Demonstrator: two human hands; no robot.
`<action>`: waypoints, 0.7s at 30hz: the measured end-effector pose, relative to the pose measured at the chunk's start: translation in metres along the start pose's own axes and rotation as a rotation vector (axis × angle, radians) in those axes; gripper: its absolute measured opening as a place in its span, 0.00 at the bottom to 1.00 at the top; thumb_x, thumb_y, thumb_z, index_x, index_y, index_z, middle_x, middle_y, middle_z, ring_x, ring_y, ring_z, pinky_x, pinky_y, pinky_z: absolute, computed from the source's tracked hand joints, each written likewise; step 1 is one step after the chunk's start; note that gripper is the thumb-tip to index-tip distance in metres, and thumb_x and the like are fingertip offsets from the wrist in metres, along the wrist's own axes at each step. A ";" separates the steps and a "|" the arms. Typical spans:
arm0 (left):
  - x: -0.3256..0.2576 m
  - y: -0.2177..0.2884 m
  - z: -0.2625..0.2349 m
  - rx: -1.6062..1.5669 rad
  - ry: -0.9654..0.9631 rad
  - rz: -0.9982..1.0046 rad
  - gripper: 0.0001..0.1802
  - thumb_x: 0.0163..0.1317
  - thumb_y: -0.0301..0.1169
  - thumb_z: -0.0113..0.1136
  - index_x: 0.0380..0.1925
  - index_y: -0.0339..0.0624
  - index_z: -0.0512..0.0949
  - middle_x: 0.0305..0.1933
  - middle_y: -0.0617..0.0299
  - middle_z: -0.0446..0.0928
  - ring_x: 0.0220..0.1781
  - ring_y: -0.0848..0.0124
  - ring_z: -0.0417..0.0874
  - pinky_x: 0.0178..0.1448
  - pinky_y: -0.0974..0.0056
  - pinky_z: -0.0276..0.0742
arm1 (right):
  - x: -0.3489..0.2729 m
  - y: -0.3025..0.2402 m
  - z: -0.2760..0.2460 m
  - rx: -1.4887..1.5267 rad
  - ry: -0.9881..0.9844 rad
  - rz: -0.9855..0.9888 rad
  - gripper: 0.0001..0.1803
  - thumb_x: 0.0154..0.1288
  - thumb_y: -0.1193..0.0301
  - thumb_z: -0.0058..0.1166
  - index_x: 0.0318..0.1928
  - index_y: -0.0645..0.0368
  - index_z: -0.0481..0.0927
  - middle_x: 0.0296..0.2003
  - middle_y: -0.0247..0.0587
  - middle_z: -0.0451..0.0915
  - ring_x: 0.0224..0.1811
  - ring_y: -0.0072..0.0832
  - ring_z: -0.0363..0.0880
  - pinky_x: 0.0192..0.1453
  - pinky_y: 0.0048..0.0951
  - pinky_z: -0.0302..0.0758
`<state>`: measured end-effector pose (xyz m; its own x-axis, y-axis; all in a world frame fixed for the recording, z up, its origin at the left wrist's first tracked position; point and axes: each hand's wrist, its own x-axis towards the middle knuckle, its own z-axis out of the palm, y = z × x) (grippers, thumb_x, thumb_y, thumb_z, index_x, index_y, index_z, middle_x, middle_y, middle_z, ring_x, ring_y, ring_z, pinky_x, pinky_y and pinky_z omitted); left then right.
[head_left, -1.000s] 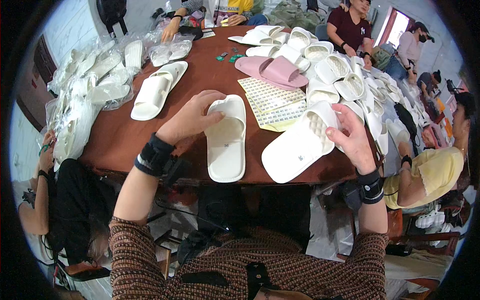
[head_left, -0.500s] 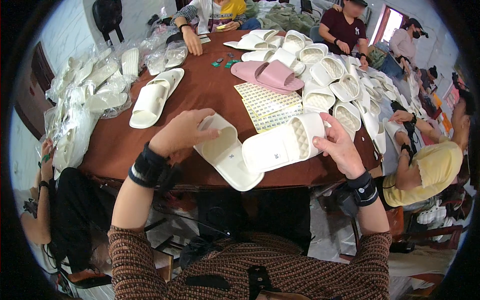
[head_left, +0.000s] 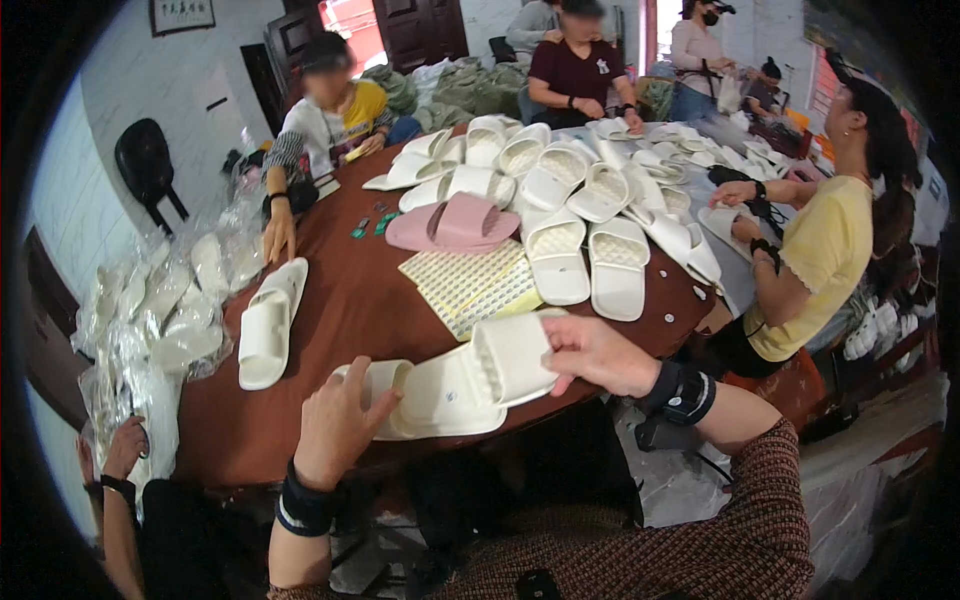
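My right hand (head_left: 593, 352) grips the strap end of a white slide slipper (head_left: 470, 380) that lies across a second white slipper (head_left: 372, 386) at the near edge of the round brown table (head_left: 330, 300). My left hand (head_left: 338, 420) rests on that lower slipper, fingers spread over its heel end. Both wrists wear black bands. Sheets of small dot stickers (head_left: 470, 285) lie just beyond the slippers.
A pair of white slippers (head_left: 268, 322) lies at left, a pink pair (head_left: 452, 225) mid-table, and several white slippers (head_left: 590, 250) are heaped at right. Bagged slippers (head_left: 160, 320) pile up at far left. Other people sit around the table; one in yellow (head_left: 810, 260) at right.
My right hand swung its slipper down and left onto the other slipper. My left hand slid back toward the table's near edge. The view lifted toward the far side of the table.
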<state>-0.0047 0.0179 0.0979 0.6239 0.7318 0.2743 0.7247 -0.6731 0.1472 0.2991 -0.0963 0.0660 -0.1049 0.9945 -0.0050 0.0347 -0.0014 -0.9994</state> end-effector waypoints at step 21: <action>-0.001 0.026 0.018 0.170 0.076 0.055 0.24 0.59 0.45 0.59 0.50 0.42 0.72 0.29 0.46 0.77 0.29 0.51 0.81 0.30 0.53 0.78 | 0.027 0.008 0.064 0.086 -0.100 -0.072 0.23 0.63 0.77 0.45 0.59 0.68 0.65 0.44 0.45 0.73 0.40 0.26 0.76 0.40 0.25 0.81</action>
<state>0.0187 0.0021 0.0839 0.6445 0.6802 0.3492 0.7334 -0.6791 -0.0310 0.2328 -0.0758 0.0560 -0.2028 0.9769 0.0676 -0.0616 0.0561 -0.9965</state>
